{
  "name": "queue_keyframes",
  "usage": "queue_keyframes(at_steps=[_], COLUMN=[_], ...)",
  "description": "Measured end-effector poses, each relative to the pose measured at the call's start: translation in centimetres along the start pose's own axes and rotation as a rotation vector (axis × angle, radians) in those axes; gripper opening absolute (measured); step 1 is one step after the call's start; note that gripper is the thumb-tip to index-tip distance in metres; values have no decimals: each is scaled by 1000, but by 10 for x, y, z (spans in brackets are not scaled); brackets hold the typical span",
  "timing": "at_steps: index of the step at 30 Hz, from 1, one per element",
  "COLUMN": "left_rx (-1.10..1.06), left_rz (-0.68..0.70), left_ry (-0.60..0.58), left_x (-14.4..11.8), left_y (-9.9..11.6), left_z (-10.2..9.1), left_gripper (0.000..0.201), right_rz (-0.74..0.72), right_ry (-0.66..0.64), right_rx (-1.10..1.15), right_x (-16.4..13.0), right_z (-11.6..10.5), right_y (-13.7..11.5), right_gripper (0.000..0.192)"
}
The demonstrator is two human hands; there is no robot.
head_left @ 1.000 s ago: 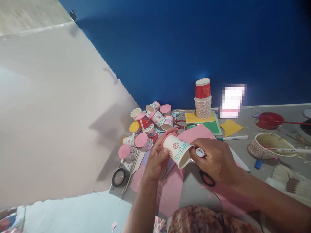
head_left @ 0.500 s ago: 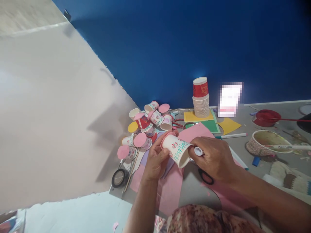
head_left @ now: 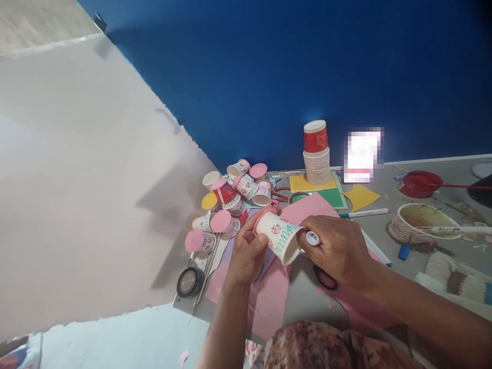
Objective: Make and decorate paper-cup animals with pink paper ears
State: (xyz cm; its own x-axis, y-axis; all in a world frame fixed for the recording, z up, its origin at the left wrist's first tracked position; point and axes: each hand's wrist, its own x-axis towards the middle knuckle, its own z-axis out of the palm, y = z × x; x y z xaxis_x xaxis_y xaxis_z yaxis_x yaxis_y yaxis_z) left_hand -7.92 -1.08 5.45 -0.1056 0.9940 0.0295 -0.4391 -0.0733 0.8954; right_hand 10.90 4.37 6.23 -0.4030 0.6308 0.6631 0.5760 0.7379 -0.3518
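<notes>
Held a floral paper cup (head_left: 279,233) tilted in left hand (head_left: 248,253), gripped a marker (head_left: 312,238) in right hand (head_left: 340,251), presumably for easy rim access!

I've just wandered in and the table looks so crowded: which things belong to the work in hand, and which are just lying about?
In the work:
- paper cup, in the left hand
- pen, in the right hand
- decorated cups, probably, being marked alike

Apparently just lying about:
- red dish
- oval tub
- yellow paper scrap
</notes>
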Motion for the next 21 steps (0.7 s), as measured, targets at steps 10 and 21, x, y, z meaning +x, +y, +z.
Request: queue_keyframes(at_steps=[10,21], left_rx=[6,26], left_rz=[-1,15], left_ry=[-1,20], left_x=[1,-1], left_y=[0,1], left_z=[1,1], left_gripper=[81,76], right_rz=[-16,-16], right_ry=[21,19], right_rx=[-1,2], right_x=[0,0], right_z=[1,0], right_y=[-1,-2], right_gripper=[24,23])
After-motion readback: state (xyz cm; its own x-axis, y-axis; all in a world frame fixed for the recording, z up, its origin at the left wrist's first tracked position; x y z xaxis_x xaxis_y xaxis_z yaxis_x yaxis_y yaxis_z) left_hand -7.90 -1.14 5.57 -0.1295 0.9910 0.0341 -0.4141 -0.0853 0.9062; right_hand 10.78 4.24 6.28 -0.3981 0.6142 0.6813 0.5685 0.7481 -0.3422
